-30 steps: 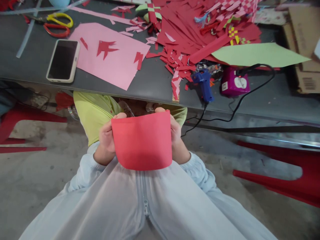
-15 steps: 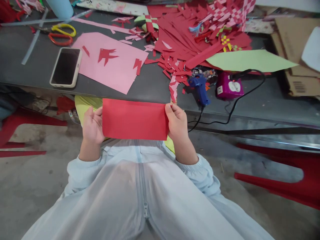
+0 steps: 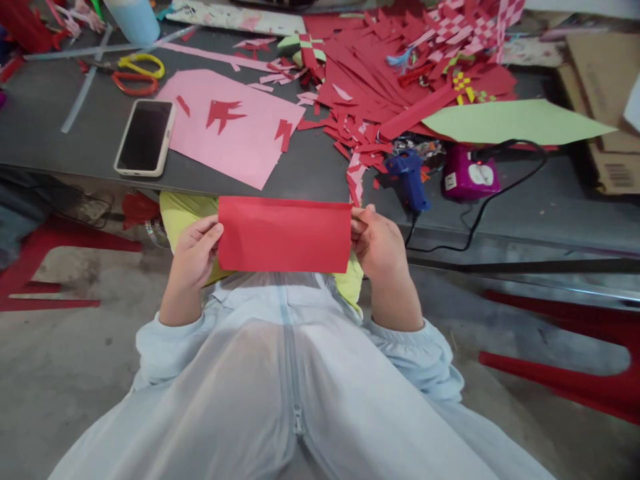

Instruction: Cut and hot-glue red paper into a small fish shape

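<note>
A red rectangle of paper (image 3: 285, 237) is held level above my lap, just in front of the table edge. A thin fold line runs along its upper edge. My left hand (image 3: 196, 252) pinches its left end, thumb near the edge. At the right end, my right hand (image 3: 380, 241) has its fingers behind the paper's upper corner, with the thumb raised by the edge; those fingers are partly hidden. Beyond the paper, a pink sheet (image 3: 235, 143) lies on the table with small red cut pieces (image 3: 223, 115) on it.
On the dark table (image 3: 310, 173) are a phone (image 3: 145, 138), scissors (image 3: 137, 75), a heap of red strips (image 3: 370, 73), a green sheet (image 3: 515, 122), a blue glue gun (image 3: 410, 177) and a purple box (image 3: 470, 173) with a black cable. Red stools (image 3: 600, 373) stand either side.
My left thumb has come onto the paper's left end. My right hand has shifted outward, its thumb coming off the paper's front. The view has moved slightly.
</note>
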The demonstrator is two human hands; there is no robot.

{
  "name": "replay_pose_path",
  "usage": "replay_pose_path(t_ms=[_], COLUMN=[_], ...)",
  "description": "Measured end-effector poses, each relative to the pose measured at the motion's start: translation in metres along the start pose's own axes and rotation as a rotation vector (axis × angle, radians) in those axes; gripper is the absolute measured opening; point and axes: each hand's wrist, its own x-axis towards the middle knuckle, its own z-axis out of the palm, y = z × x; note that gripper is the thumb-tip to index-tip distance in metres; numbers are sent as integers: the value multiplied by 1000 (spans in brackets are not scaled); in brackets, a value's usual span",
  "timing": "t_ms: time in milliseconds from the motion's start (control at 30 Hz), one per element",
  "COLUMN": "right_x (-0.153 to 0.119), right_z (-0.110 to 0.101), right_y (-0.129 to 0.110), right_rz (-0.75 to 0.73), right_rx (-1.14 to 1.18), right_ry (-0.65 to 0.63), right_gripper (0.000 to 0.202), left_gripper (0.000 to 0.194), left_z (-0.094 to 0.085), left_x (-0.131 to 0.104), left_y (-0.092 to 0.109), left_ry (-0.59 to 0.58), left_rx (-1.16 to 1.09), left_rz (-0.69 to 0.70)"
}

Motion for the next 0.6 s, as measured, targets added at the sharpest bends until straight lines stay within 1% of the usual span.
replay_pose_path(t_ms=[100,200,300,467,600], right_x=[-4,-8,-9,-9,-8], right_z=[-5,-8,-9,-7,-6], right_y=[-2,-2,-2,-3,-4], right_rz=[-2,24,38,41,48], right_rx=[-22,-85,-131,-90,-92], right_ry=[-43,-46,-29,4,-3], right_gripper=[30,26,26,26,30], left_gripper=[18,19,20,22,19], left_z=[-1,-2,-3,-5,-8], left_x=[1,2,1,3,6], left_y=[-1,-3,-4,-6,-9], left_ry=[-18,-12,-10,-47,-47], left_rx=[-1,14,44,62,80], left_rz=[9,16,17,10,19])
